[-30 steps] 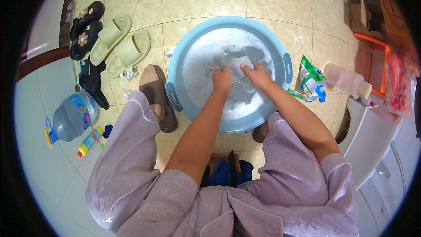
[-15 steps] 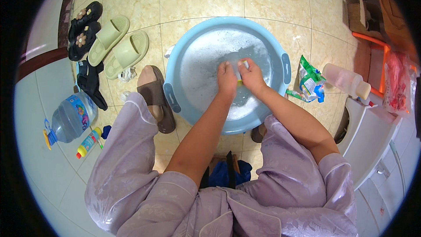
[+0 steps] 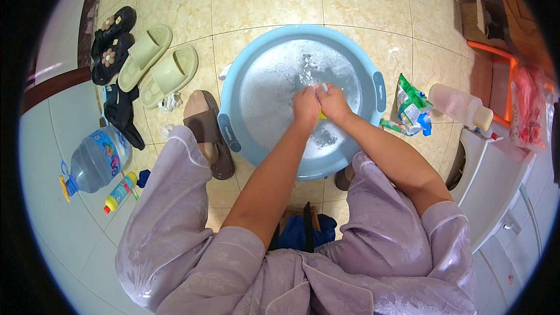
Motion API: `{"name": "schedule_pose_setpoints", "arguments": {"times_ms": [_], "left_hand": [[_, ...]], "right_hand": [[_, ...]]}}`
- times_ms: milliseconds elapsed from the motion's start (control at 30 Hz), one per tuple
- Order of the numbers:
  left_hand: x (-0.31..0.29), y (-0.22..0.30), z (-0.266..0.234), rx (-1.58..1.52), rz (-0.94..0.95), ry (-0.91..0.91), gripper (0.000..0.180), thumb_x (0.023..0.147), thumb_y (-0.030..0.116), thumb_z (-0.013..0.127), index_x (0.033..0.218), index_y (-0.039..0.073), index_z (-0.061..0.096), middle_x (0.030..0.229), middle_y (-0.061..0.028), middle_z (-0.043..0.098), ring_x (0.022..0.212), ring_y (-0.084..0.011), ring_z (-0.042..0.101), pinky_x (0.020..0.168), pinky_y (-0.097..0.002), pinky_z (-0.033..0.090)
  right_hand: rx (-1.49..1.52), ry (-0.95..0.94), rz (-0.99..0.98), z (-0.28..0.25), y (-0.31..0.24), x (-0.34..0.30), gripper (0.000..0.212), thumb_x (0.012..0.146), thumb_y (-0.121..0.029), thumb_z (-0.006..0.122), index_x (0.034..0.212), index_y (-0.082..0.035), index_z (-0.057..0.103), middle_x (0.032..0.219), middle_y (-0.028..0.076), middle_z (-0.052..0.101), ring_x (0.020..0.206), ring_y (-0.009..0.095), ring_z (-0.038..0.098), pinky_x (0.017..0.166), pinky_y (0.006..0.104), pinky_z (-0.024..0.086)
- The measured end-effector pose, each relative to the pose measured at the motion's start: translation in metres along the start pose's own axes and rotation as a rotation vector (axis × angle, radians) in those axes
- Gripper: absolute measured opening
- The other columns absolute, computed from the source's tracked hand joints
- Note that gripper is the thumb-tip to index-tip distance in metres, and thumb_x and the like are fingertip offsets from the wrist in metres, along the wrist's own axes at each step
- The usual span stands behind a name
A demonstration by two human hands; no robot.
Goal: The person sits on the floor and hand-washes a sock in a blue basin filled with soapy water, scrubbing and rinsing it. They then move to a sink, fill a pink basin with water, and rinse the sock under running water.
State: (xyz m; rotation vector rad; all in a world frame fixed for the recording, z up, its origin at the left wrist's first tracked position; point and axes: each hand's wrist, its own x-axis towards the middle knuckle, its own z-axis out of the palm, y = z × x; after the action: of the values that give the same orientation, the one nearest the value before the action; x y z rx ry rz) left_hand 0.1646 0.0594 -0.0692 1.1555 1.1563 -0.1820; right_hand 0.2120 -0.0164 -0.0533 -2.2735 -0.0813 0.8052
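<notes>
Both hands are together over a round light-blue basin (image 3: 300,31) of sudsy water (image 3: 265,84). My left hand (image 3: 305,105) is closed, its fingers wrapped round a small yellow-and-white piece that looks like wet cloth (image 3: 321,115). My right hand (image 3: 334,103) grips the same piece from the other side, its knuckles close against the left. Only a bit of yellow and white shows between the hands, so the exact kind is unclear. Disturbed water with bubbles lies just beyond my fingers.
Sandals and green slippers (image 3: 169,76) lie at the left, above a large water bottle (image 3: 98,160) and a yellow bottle (image 3: 121,191). Right of the basin are a green packet (image 3: 412,108) and a pinkish bottle (image 3: 458,106). A white stool-like piece (image 3: 490,186) stands near my right knee.
My hands have come closer together and the fingers have closed tighter round the yellow-and-white piece. A streak of splashed, bubbly water now shows beyond them.
</notes>
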Motion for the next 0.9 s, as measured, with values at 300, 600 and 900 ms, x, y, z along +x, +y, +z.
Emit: {"name": "schedule_pose_setpoints", "arguments": {"times_ms": [300, 600, 900], "left_hand": [[0.006, 0.002, -0.031, 0.109, -0.016, -0.102, 0.047, 0.082, 0.037, 0.052, 0.104, -0.005, 0.057, 0.105, -0.0175, 0.059, 0.092, -0.0260, 0.056, 0.081, -0.0370, 0.043], [0.007, -0.017, -0.009, -0.098, -0.125, 0.158, 0.040, 0.087, 0.030, 0.050, 0.103, -0.007, 0.056, 0.100, -0.0164, 0.060, 0.086, -0.0242, 0.057, 0.074, -0.0360, 0.046], [0.011, -0.039, -0.019, 0.085, 0.177, -0.164, 0.030, 0.089, 0.023, 0.044, 0.099, -0.002, 0.056, 0.094, -0.0108, 0.059, 0.083, -0.0213, 0.057, 0.070, -0.0342, 0.046]], "right_hand": [[-0.198, -0.035, 0.077, -0.024, -0.004, 0.003, 0.055, 0.082, -0.043, 0.053, 0.107, 0.005, 0.052, 0.085, 0.025, 0.060, 0.083, 0.039, 0.058, 0.075, 0.0433, 0.045], [0.077, 0.018, -0.086, -0.004, 0.001, -0.020, 0.034, 0.082, -0.036, 0.057, 0.086, -0.002, 0.057, 0.074, 0.018, 0.060, 0.067, 0.031, 0.057, 0.063, 0.0394, 0.045], [-0.367, -0.013, -0.357, -0.008, -0.047, -0.029, 0.048, 0.087, -0.046, 0.044, 0.067, -0.006, 0.060, 0.067, 0.018, 0.060, 0.065, 0.038, 0.057, 0.058, 0.0457, 0.044]]}}
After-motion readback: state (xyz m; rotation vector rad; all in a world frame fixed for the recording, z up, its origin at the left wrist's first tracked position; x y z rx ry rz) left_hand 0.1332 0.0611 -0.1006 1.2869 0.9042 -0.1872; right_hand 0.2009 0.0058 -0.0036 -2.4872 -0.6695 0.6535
